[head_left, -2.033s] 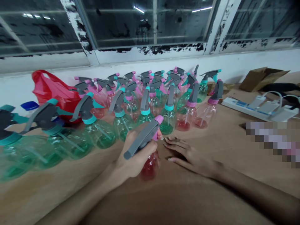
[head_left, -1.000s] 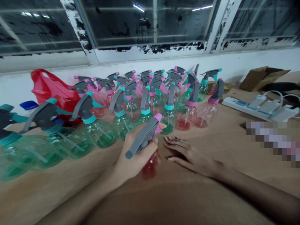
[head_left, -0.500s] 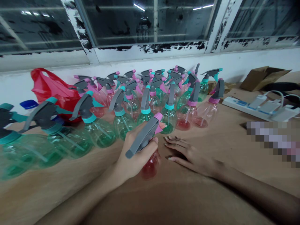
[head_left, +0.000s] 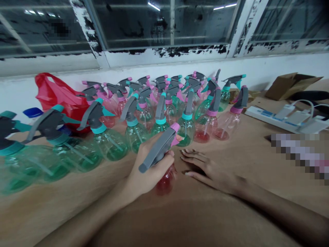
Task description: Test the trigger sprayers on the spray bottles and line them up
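Note:
My left hand (head_left: 147,171) is wrapped around the neck of a red spray bottle (head_left: 165,183) with a grey head and pink nozzle; its collar is hidden by my fingers. The bottle stands on the wooden table in front of me. To its right, my right hand (head_left: 203,168) lies on the tabletop, fingers stretched out and apart, holding nothing. Just beyond my hands is a green spray bottle (head_left: 185,132) with a turquoise collar, and beside it a pink-collared spray bottle (head_left: 205,128).
Several more green and red spray bottles (head_left: 110,144) crowd the table (head_left: 180,219) towards the wall. A red plastic bag (head_left: 61,99) sits behind those at left. At right are a white power strip (head_left: 269,118) with plugs and an open cardboard box (head_left: 288,85).
The view has shifted very slightly. Both hands keep their places, the left one still around the red spray bottle.

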Demonstrator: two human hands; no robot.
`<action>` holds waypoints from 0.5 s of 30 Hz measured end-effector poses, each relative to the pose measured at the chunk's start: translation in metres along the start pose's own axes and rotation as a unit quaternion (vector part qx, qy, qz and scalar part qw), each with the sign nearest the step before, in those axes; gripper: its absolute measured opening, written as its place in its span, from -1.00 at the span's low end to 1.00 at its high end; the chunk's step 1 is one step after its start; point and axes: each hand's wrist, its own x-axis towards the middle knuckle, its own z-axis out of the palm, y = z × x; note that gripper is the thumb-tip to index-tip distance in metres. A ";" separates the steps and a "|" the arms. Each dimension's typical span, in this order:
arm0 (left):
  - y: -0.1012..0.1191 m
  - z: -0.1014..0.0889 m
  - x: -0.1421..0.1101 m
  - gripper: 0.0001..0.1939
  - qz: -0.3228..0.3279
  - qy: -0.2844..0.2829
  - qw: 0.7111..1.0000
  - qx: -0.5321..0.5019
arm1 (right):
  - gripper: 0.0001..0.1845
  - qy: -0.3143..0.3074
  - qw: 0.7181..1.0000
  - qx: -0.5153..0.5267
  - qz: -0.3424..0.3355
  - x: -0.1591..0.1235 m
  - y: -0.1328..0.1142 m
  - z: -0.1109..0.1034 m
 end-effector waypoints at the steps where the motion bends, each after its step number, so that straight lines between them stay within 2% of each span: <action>1: -0.001 0.000 0.000 -0.90 0.000 0.000 1.000 0.006 | -0.45 -0.002 1.000 -0.003 0.004 0.000 0.000 0.000; 5: -0.004 0.001 -0.001 -0.92 -0.017 0.005 1.000 0.008 | -0.44 -0.005 1.000 -0.010 0.008 -0.001 0.001 0.002; 11: -0.001 -0.001 0.001 -0.90 -0.005 -0.004 1.000 0.004 | -0.42 0.005 1.000 -0.010 0.008 -0.003 0.001 0.003; 15: 0.003 -0.004 0.003 -0.88 -0.039 -0.007 0.999 -0.034 | -0.40 0.008 1.000 -0.002 0.023 -0.003 0.000 0.002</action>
